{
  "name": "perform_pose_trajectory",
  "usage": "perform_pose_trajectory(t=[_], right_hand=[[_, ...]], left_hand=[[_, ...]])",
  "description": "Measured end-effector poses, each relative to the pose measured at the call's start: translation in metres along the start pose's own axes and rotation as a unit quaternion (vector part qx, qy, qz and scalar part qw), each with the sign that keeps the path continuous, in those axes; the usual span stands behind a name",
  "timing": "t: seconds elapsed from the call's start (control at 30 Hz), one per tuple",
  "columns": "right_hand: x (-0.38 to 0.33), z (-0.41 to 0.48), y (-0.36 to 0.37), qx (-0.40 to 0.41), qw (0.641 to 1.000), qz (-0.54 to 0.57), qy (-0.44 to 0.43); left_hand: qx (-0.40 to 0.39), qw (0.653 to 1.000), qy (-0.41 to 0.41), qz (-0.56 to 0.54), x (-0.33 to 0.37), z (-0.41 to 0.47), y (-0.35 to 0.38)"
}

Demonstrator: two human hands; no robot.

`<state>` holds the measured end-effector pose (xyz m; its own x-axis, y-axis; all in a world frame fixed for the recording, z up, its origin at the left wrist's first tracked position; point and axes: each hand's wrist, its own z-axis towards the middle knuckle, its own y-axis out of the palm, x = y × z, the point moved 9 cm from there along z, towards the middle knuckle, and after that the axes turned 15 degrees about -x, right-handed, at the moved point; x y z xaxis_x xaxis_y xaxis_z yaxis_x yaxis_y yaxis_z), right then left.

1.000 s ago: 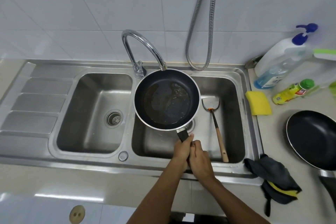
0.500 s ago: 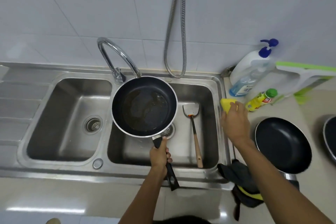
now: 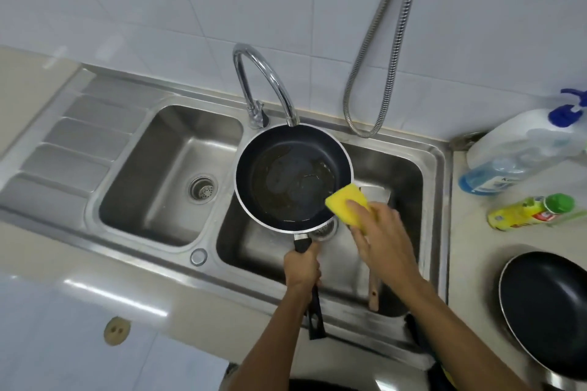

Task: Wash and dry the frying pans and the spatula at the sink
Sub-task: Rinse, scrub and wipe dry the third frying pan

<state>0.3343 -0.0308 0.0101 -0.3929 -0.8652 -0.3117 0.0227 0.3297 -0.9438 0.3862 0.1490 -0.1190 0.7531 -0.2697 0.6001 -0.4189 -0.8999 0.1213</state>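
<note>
A dark frying pan [image 3: 292, 176] with brown residue hangs over the right basin, under the faucet spout. My left hand [image 3: 301, 267] grips its black handle. My right hand [image 3: 379, 233] holds a yellow sponge [image 3: 347, 201] at the pan's right rim. The spatula [image 3: 374, 290] lies in the right basin, mostly hidden behind my right hand; its wooden handle end and part of its metal blade show. A second dark frying pan [image 3: 549, 308] sits on the counter at the right.
The steel double sink [image 3: 165, 174] has a drainboard on its left. A curved faucet [image 3: 263, 86] and a metal hose [image 3: 381, 51] rise behind it. A soap pump bottle [image 3: 514, 159] and a yellow bottle [image 3: 527, 211] lie on the right counter.
My right hand left the pan handle, reached to the counter for the yellow sponge and brought it to the pan's rim. My left hand kept holding the handle.
</note>
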Motion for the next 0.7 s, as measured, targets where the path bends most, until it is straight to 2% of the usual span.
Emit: perform_pose_trajectory(t=[0.07, 0.13, 0.2, 0.27, 0.37, 0.5, 0.7], right_hand=[[-0.038, 0.03, 0.023, -0.03, 0.997, -0.029, -0.067], [-0.052, 0.062, 0.047, -0.094, 0.991, -0.057, -0.077], [-0.055, 0.082, 0.075, -0.182, 0.974, -0.112, -0.075], [-0.059, 0.089, 0.095, -0.234, 0.956, -0.148, -0.095], [-0.076, 0.091, 0.112, -0.269, 0.942, -0.143, -0.141], [-0.099, 0.123, 0.123, -0.268, 0.942, -0.128, -0.158], [-0.058, 0.199, 0.109, -0.27, 0.951, -0.139, -0.058]], left_hand=[[0.012, 1.0, 0.006, 0.011, 0.001, 0.0, -0.003], [0.011, 1.0, 0.011, 0.008, 0.002, -0.001, -0.002], [0.009, 1.0, 0.008, 0.007, 0.0, -0.001, -0.002], [0.003, 1.0, -0.002, 0.005, 0.0, -0.003, -0.001], [-0.003, 1.0, -0.003, 0.012, 0.003, -0.005, -0.002], [-0.006, 1.0, -0.002, 0.029, 0.004, -0.006, -0.003], [0.015, 1.0, -0.012, 0.025, -0.002, 0.0, -0.007]])
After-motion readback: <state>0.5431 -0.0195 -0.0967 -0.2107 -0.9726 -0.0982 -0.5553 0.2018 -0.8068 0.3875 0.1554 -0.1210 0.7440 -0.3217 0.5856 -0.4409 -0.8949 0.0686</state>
